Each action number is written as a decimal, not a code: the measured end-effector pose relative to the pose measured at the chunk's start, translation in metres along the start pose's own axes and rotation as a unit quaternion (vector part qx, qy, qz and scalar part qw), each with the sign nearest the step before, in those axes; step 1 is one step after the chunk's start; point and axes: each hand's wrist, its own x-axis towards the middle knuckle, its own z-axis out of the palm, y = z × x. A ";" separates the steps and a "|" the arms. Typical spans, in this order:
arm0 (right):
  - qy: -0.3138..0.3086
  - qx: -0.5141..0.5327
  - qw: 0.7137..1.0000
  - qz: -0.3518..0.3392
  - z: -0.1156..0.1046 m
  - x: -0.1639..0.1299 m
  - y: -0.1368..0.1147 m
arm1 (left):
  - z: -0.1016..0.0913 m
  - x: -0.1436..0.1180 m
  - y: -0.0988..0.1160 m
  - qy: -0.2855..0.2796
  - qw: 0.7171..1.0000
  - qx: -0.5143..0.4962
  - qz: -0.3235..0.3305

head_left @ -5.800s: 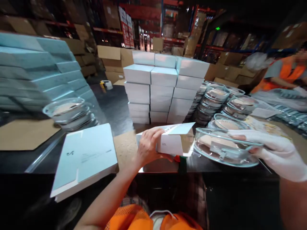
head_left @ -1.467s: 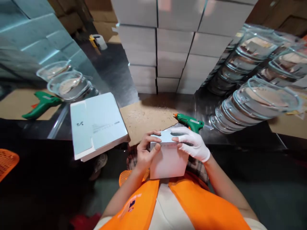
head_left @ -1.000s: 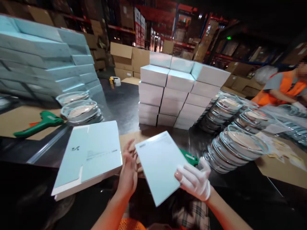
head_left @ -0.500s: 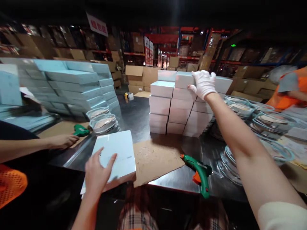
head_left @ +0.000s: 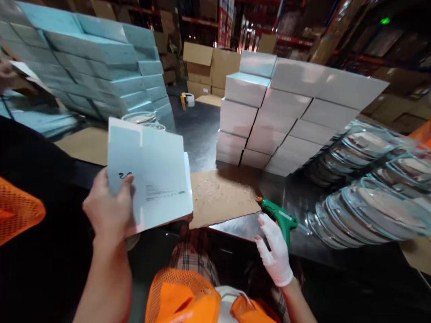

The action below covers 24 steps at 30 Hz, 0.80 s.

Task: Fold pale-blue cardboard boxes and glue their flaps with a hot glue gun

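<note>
My bare left hand (head_left: 109, 208) grips the left edge of a white carton (head_left: 161, 168), thumb on its printed face. The carton is tilted up at the table's front edge, and another white edge shows behind its right side. My right hand (head_left: 274, 251), in a white glove with some bare fingertips, is held with fingers apart and nothing in it. Just beyond it a green glue gun (head_left: 278, 213) lies on the table, its handle partly hidden by the glove. Between carton and glue gun lies a brown cardboard sheet (head_left: 222, 197) with glue marks on it.
Stacked white boxes (head_left: 245, 121) stand behind the cardboard sheet. Round, clear-rimmed items (head_left: 370, 202) are piled on the right. A large stack of pale blue-looking boxes (head_left: 101, 54) fills the back left. A tape roll (head_left: 189, 99) lies farther back. Another person's hand (head_left: 6, 74) shows at far left.
My right hand has come down from the box stack towards the glue gun. My left hand, flat on the carton before, now grips its edge and tilts it up. The view has shifted downward.
</note>
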 end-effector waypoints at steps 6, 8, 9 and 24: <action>0.063 0.002 0.996 -0.058 -0.037 0.050 -0.047 | -0.013 -0.099 0.080 -0.261 0.926 -0.159 0.221; 0.070 -0.009 0.997 -0.003 -0.040 0.057 -0.050 | -0.005 -0.126 0.073 -0.355 0.864 -0.205 0.292; 0.061 -0.005 0.998 0.029 -0.041 0.056 -0.050 | -0.001 -0.135 0.066 -0.382 0.838 -0.222 0.320; -0.375 0.509 0.714 0.298 -0.035 0.001 -0.034 | 0.005 -0.152 0.003 -0.517 0.775 -0.169 0.323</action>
